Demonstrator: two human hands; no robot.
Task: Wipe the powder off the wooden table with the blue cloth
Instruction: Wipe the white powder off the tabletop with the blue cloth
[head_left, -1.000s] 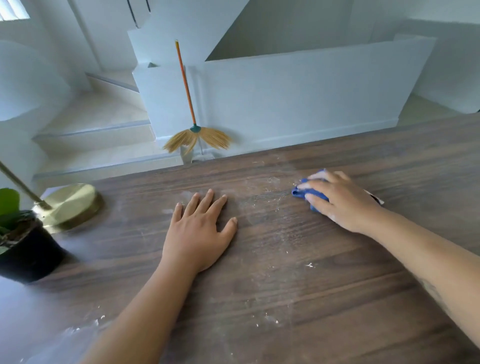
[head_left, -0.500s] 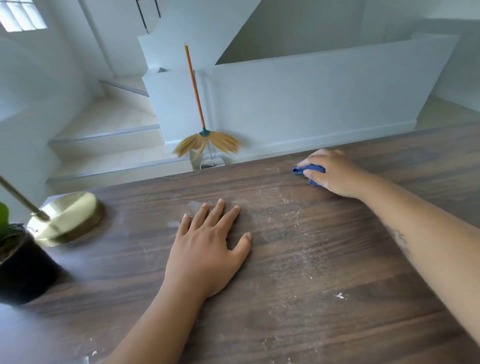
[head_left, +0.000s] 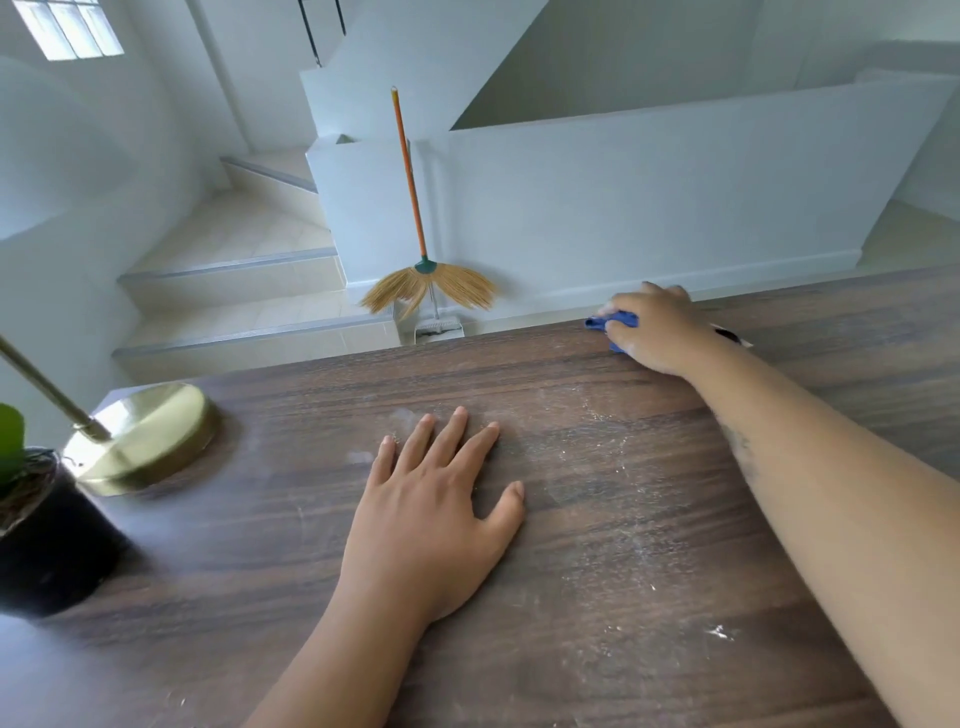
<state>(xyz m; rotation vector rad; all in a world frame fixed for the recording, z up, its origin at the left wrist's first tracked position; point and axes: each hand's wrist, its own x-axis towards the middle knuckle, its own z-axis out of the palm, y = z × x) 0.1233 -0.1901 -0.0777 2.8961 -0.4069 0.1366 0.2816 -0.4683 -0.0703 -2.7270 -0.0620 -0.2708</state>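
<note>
The blue cloth (head_left: 610, 325) sits bunched under my right hand (head_left: 657, 330) at the far edge of the table (head_left: 675, 649), just where the wood drops away toward the floor beyond. Only a small fold of blue shows past the fingers (head_left: 621, 328), which are curled down over the cloth and pressing it flat to the wood; the rest of it is hidden beneath the palm. My right arm is stretched well forward to reach there.

My left hand (head_left: 434, 514) lies flat in the middle of the table, fingers spread and holding nothing, bracing me while the other arm reaches.

As for progress, I judge the job only partly done. The powder (head_left: 605, 449) is thin but plainly there: a pale dusty haze runs between my two hands, a white smudge lies just beside my left fingertips, and brighter flecks (head_left: 719, 633) sit near my right forearm on the near side. The strip close to the cloth looks darker and cleaner. So the middle and near parts remain to be wiped, I reckon.

On the left, well apart from the cloth, stand a brass lamp base (head_left: 150, 434) and a black plant pot (head_left: 49, 545); a faint haze lies near them too. Beyond the table a broom (head_left: 423, 260) leans against the white wall.
</note>
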